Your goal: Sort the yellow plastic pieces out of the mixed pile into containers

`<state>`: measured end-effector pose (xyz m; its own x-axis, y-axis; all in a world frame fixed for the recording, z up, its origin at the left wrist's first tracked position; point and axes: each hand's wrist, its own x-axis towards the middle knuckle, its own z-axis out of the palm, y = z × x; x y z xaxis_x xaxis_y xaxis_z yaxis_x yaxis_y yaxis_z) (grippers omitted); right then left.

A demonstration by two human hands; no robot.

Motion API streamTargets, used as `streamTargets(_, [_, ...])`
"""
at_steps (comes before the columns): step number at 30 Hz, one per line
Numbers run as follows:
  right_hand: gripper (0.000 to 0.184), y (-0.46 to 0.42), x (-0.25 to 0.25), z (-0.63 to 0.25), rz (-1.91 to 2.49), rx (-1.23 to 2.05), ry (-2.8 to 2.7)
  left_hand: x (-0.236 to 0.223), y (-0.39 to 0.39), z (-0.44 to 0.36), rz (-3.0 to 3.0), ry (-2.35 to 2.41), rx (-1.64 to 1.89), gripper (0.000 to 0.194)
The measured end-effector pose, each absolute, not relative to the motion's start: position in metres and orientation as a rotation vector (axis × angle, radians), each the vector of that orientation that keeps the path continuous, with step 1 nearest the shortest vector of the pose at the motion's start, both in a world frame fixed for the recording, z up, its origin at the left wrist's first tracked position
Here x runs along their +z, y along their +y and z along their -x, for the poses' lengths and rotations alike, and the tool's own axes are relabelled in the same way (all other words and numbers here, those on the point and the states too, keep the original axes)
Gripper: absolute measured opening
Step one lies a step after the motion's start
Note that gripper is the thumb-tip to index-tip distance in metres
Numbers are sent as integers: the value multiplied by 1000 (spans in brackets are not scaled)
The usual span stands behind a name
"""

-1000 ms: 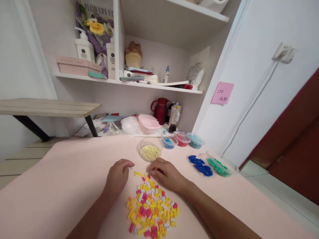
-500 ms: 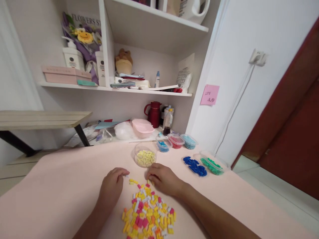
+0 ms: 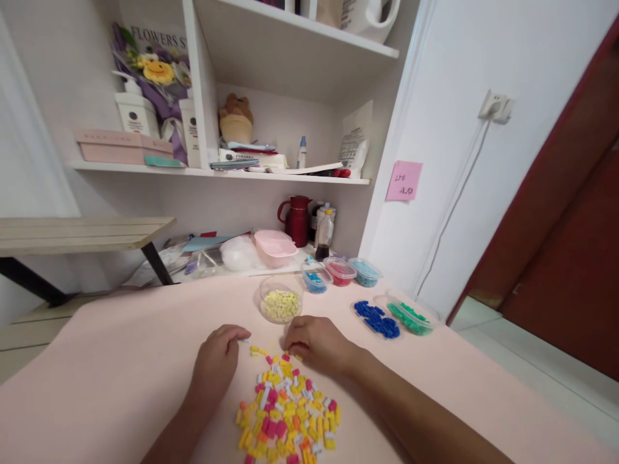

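Note:
A loose pile of small plastic bricks [image 3: 285, 412], yellow, white, pink and orange, is spread on the pale pink tabletop [image 3: 140, 348] before me. At the pile's upper left, my left hand [image 3: 218, 361] rests on its side, fingers closed, with a small white brick [image 3: 245, 341] showing at its fingertips. My right hand [image 3: 316, 341] is curled palm down at the pile's upper edge. Its fingertips point down to the table, and what they hold, if anything, is hidden. Just beyond that hand stands a clear round tub [image 3: 264, 309] with pale yellow bricks in it.
Tubs of blue [image 3: 316, 281], red [image 3: 341, 274] and light blue pieces [image 3: 366, 273] line the back right edge. Nearer are dark blue pieces [image 3: 380, 320] and a green-filled tub [image 3: 411, 317]. Behind stand a pink container [image 3: 275, 248], a red jug [image 3: 296, 222] and a bottle [image 3: 325, 232].
My right fingers have curled in slightly, and the yellow brick that showed under their tips is no longer visible there. The left hand stays in place. The camera view has shifted a little.

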<state>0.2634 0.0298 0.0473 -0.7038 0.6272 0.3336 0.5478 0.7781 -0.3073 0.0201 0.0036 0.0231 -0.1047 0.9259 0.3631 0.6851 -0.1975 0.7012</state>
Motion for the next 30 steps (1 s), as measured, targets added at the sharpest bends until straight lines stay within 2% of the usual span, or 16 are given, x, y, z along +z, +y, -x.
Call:
streamTargets(7, [15, 25, 48, -262, 997, 328, -2466, 22, 2, -22, -1858, 1775, 1197, 34])
streamTargets(12, [11, 22, 70, -268, 923, 379, -2323, 18, 1, -24, -1768, 1764, 1264, 36])
streamTargets(18, [15, 44, 96, -264, 921, 156, -2125, 17, 0, -23, -1715, 1750, 1298, 36])
streamTargets(22, [15, 68, 93, -261, 1056, 98, -2022, 19, -1, -22, -1706, 1746, 1301, 37])
streamTargets(26, [27, 64, 83, -256, 1060, 159, -1966, 19, -1, -23, -1695, 1738, 1302, 36])
streamTargets(30, [21, 33, 73, -241, 906, 253, -2120, 15, 1, -22, -1668, 1718, 1316, 34])
